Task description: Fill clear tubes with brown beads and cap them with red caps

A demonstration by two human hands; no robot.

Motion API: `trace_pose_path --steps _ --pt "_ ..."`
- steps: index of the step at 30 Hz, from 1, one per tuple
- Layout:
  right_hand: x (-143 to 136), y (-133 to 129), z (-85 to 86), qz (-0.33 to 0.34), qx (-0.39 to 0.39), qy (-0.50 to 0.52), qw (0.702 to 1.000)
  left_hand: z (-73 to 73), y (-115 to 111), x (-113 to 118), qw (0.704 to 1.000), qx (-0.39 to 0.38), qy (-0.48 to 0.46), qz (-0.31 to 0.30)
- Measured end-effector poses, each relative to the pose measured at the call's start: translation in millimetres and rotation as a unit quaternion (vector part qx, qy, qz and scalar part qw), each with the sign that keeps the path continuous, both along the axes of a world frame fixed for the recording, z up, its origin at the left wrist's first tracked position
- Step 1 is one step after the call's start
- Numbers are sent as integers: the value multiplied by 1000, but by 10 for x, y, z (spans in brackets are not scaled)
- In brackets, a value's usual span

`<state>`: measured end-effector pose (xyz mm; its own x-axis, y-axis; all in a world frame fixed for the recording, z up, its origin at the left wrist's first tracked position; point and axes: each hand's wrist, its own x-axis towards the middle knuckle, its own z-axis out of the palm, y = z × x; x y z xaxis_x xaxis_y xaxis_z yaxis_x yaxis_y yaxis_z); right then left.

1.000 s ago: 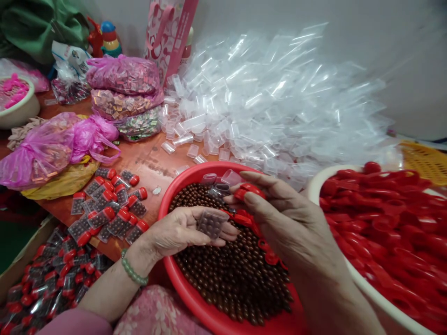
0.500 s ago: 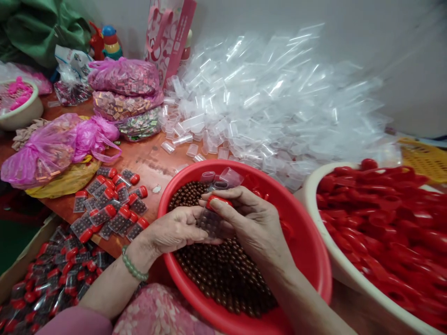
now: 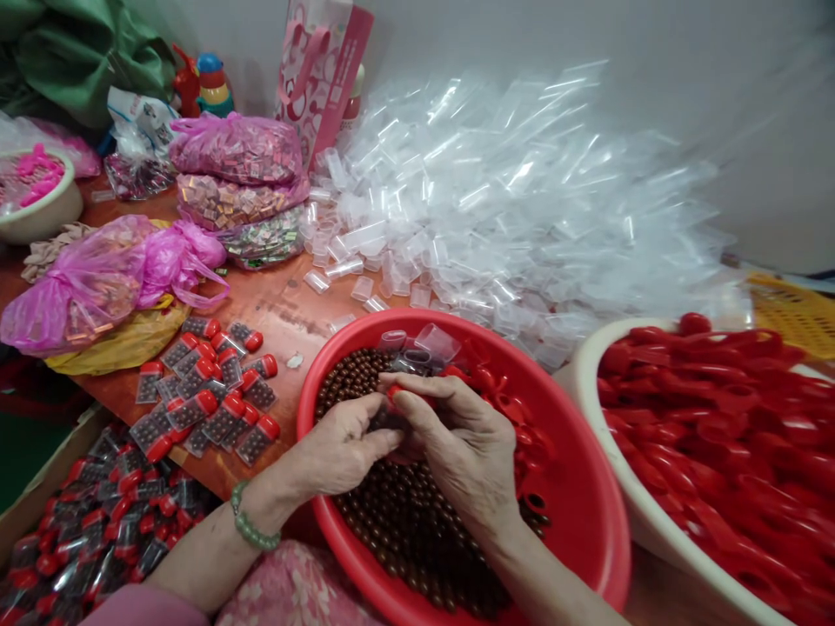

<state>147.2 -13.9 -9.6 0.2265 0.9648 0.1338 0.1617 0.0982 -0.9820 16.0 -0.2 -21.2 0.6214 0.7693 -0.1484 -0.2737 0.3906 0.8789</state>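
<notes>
Left to right: at the far left, a white round bowl (image 3: 39, 222) contains bright pink pieces (image 3: 40, 178). At the near left, a carton (image 3: 49, 461) holds many small clear plastic cases with red caps (image 3: 97, 530). Right of it, a loose cluster of similar red-capped cases (image 3: 202, 387), with dark beads inside, lies on the orange-brown table (image 3: 270, 313). The left hand (image 3: 345, 443) is nearly closed, its thumb and fingers pinching a small clear plastic case with dark contents (image 3: 384, 415), largely hidden between the hands. The right hand (image 3: 463, 435), thumb and fingers bent inward, pinches a glossy red cap (image 3: 395, 393) at the case's far side; whether it is seated cannot be told. Both hands are above a red round basin (image 3: 597, 504), which contains glossy brown beads (image 3: 424, 530), clear plastic sleeves (image 3: 437, 343) at its far side and red plastic pieces (image 3: 518, 409) toward its right. Beyond the basin lies a large heap of clear sleeves (image 3: 496, 209). At the right, a large cream-white tub (image 3: 589, 382) is filled with red plastic parts (image 3: 718, 443).
</notes>
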Motion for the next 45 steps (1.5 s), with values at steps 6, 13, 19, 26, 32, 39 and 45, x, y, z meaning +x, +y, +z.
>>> trace_pose_path --steps 6,13,19,26,32,39,45 --pt "-77 6 36 -39 -14 49 998 -45 -5 8 1000 -19 -3 -6" --pt "-207 67 -1 -49 16 39 998 -17 33 4 1000 15 11 25" --pt "-23 8 -163 77 64 -86 991 30 24 -48 997 -52 -35 54" --pt "182 46 -165 169 168 -384 892 8 20 -31 981 -162 -97 38" --pt "148 104 -194 96 287 -465 832 -24 31 -45 983 -151 -100 15" --pt "130 121 -138 102 338 -460 815 -14 28 -77 984 -154 -92 3" --pt "88 60 -167 102 327 -459 820 -46 19 -87 987 -137 -82 -5"
